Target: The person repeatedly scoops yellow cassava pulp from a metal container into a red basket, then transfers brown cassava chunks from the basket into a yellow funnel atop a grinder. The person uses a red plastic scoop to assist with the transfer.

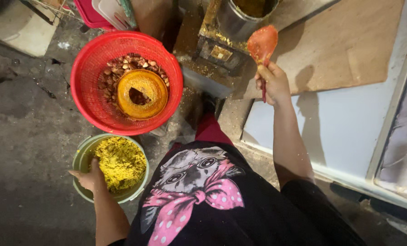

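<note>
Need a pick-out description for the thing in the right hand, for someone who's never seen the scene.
Start at the metal grinder at top centre. Just right of it, the right hand holds up a red plastic spoon by its handle. Unlike the round red basket on the left, it is small, flat and smeared yellow.

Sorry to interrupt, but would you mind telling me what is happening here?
A person's right hand holds up a red spoon near a metal pot on a grimy machine. The left hand grips the rim of a green bucket of yellow mash. A red basket of nuts, holding an orange bowl, stands beside it.
</note>
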